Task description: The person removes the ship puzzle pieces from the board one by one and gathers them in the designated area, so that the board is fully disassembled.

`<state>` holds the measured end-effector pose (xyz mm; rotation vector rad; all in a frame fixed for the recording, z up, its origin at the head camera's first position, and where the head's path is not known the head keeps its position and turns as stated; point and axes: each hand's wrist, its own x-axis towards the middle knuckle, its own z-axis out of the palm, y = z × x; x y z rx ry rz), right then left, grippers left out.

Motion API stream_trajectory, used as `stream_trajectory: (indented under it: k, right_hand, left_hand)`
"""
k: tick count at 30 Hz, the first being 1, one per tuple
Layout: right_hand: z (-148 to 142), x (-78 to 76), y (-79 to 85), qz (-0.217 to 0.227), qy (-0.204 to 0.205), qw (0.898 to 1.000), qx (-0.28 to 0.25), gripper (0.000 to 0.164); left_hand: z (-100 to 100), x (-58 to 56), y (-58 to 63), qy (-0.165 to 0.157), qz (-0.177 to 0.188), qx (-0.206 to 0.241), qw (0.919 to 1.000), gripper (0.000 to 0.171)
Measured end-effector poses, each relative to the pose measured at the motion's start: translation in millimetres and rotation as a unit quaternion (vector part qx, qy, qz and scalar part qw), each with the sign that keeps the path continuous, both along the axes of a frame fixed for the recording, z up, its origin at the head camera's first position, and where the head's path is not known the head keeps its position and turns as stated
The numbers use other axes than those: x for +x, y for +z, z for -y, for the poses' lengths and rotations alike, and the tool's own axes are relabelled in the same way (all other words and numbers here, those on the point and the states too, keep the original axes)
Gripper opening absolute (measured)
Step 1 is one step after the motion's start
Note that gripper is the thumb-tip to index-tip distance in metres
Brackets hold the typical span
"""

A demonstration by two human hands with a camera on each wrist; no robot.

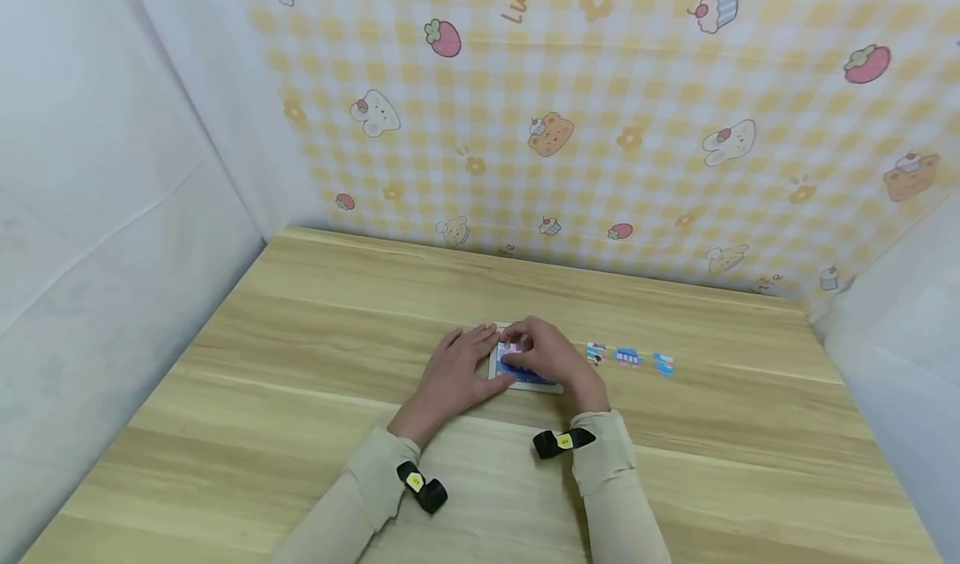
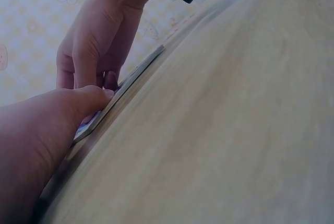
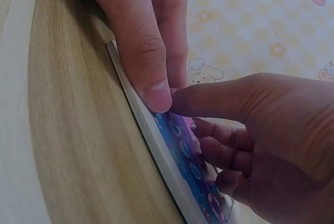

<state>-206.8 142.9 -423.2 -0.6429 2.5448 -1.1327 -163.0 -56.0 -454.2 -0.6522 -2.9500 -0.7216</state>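
Note:
A small jigsaw puzzle in a pale frame (image 1: pixel 551 388) lies on the table, its picture (image 3: pixel 180 148) blue and purple. My left hand (image 1: pixel 457 372) rests against the frame's left side, fingers stretched toward the far corner and thumb (image 3: pixel 156 96) on the near edge. Over the puzzle, my right hand (image 1: pixel 553 356) curls its fingers, with thumb and index fingertips at a pinkish puzzle piece (image 1: pixel 512 348) in the left part. Part of the picture is hidden under this hand. In the left wrist view both thumbs meet low over the frame.
To the right of the frame lie three loose puzzle pieces: a multicoloured one (image 1: pixel 596 353), one with a blue and pink vehicle (image 1: pixel 628 356), and a blue one (image 1: pixel 663 364). A checked cloth (image 1: pixel 495 189) hangs behind the wooden table (image 1: pixel 300 347), with white cloth at both sides.

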Motion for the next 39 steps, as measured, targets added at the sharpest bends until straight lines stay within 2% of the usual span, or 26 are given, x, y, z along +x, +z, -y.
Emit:
stream_trajectory:
  k: [4,11,16,21,24,26,31,39]
  right_hand:
    - [-1,-0.3,-2.8,0.005,0.003,1.0,-0.02,0.021]
    - [-5,-0.1,-3.2,-0.015,0.0,0.999,-0.045,0.014]
    - [-17,3.7,7.0,-0.021,-0.034,0.997,-0.064,0.014]
    - [-51,10.7,17.2,-0.03,-0.076,0.994,-0.079,0.018]
    - [-80,19.6,18.4,-0.014,-0.099,0.993,-0.068,0.017]
    - [-98,27.7,17.0,0.012,-0.111,0.992,-0.055,0.015]
    - [-124,38.8,7.1,0.046,-0.111,0.992,-0.026,0.013]
    - [-133,40.1,-3.1,0.01,-0.109,0.994,-0.006,0.012]
  left_hand:
    - [1,0.3,0.0,0.001,0.002,0.001,1.0,0.08]
    - [2,0.7,-0.4,0.0,0.004,0.008,1.0,0.08]
    - [2,0.7,-0.1,0.003,0.017,0.007,0.9998,0.081]
    - [3,1.4,0.3,0.004,0.016,0.009,0.9998,0.081]
    - [4,1.7,1.7,0.0,0.016,0.018,0.9997,0.081]
    - [4,1.2,1.8,-0.001,0.016,0.015,0.9998,0.081]
    - [6,-0.7,1.8,0.006,0.003,0.012,0.9999,0.08]
    - [3,-0.1,-0.5,-0.004,0.014,0.025,0.9996,0.08]
